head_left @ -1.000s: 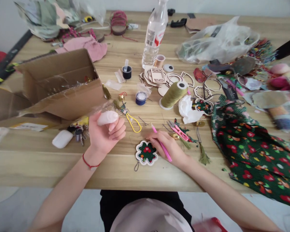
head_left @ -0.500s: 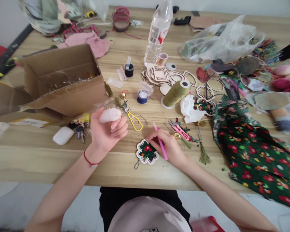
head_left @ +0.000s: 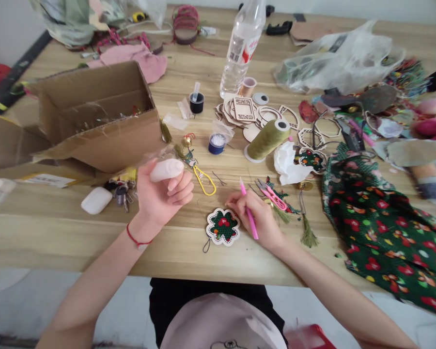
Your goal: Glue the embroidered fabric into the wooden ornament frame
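My left hand is raised above the wooden table, palm up, fingers curled round a pale pink oblong lump. My right hand rests on the table and grips a thin pink tool like a pen. Its fingertips touch the right edge of a flower-shaped ornament covered in green fabric with red flowers, lying flat near the front edge.
An open cardboard box stands at left, with a white case and keys in front. Beyond the hands are pink snips, a green thread cone, wooden cut-outs, a water bottle and green floral fabric at right.
My right hand has turned the pink tool more upright and shifted slightly right against the ornament. The left hand keeps holding the pink lump in about the same place.
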`<state>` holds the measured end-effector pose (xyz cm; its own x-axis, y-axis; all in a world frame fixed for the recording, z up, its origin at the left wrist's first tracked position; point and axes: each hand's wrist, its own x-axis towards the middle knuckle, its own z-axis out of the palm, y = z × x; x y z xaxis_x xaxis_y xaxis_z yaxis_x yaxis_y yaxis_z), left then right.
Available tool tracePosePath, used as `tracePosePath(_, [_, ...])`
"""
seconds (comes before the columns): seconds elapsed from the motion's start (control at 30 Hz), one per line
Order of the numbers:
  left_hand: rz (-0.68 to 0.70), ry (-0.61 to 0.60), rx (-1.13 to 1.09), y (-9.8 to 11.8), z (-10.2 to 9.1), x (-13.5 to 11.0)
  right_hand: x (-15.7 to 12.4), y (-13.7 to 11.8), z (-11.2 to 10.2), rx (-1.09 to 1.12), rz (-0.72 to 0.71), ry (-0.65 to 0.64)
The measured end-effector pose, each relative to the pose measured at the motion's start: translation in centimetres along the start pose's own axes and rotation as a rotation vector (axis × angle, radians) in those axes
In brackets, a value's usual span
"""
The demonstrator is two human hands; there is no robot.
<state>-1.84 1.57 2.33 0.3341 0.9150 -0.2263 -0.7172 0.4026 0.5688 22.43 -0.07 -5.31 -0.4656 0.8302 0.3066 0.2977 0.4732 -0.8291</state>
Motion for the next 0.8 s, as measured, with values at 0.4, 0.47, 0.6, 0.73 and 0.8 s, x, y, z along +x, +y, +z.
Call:
tracePosePath(0.4, [-0.008, 0.001, 0.008, -0.1, -0.13, 0.15, 0.89, -0.82, -0.1, -0.127, 0.043, -0.158])
tracePosePath(0.47, [-0.011, 0.001, 0.009, -0.08, -0.08, 0.15, 0.89, -0.72, -0.08, -0.117, 0.05, -0.159])
tracePosePath(0.6, [-0.012, 0.003, 0.003, -0.03, -0.07, 0.09, 0.94, -0.72, -0.06, -0.096, 0.063, -0.153])
tracePosePath(0.73, [-0.015, 0.014, -0.001, 0.06, -0.06, 0.04, 0.9, -0.76, -0.09, -0.064, 0.052, -0.137])
tracePosePath(0.8, [-0.011, 0.019, 0.0, 0.11, -0.05, 0.05, 0.84, -0.75, -0.13, -0.035, 0.035, -0.119])
